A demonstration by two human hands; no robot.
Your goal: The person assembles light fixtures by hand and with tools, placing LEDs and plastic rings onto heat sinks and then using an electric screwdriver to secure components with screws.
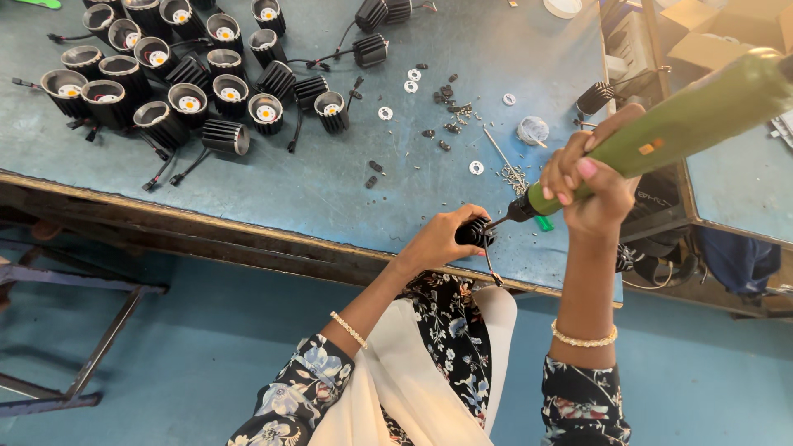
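I see a worn blue-green worktable (347, 182) filling the upper frame, its wooden edge running across the middle; blue floor below, a metal frame (74, 330) at lower left.

Left hand (442, 239), centre frame, is clenched around a small black finned lamp housing (475, 233) held at the table's near edge, a thin wire hanging beneath it. Right hand (591, 186), raised at right of centre, grips a green electric screwdriver (686, 120) that slants down from the upper right; its tip meets the housing. Both wrists wear bracelets.

Upper left: a cluster of matching black lamp housings (165, 91), many showing yellow centres. Centre top: scattered screws (450, 103) and white washers (386, 113). Upper right corner: brown cardboard boxes (727, 33).
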